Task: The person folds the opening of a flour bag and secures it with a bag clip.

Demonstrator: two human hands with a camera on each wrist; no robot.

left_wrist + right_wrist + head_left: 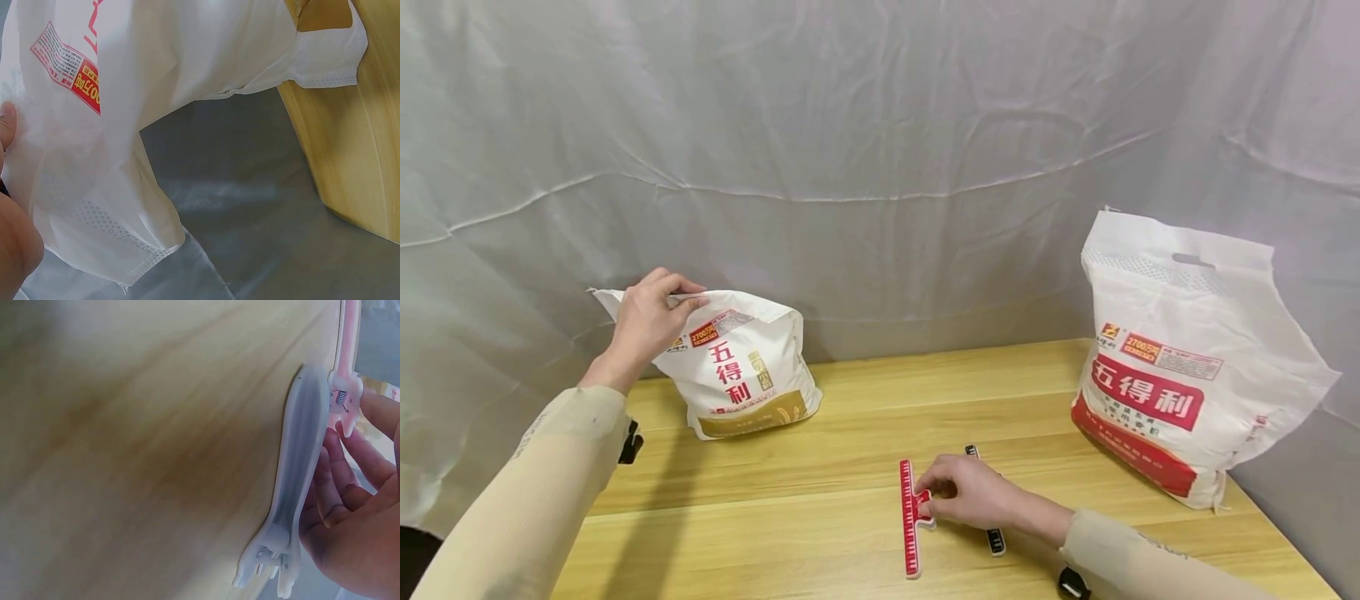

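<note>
My left hand (651,321) grips the folded top edge of a white flour bag (745,362) with red lettering and a gold base, upright at the table's back left. In the left wrist view, the bag's perforated top corner (119,231) hangs past the hand. At the front, thumb and fingers of my right hand (973,492) pinch the handle of a red bag clip (910,525), marked like a piano keyboard. A black bag clip (995,542) lies under that hand, partly hidden. The right wrist view shows the red clip's spring (341,397) by the fingertips.
A second, fuller flour bag (1150,400) with a red label and a cut-out handle stands at the right edge of the wooden table (850,417). Behind and around the table hangs a grey curtain (880,150).
</note>
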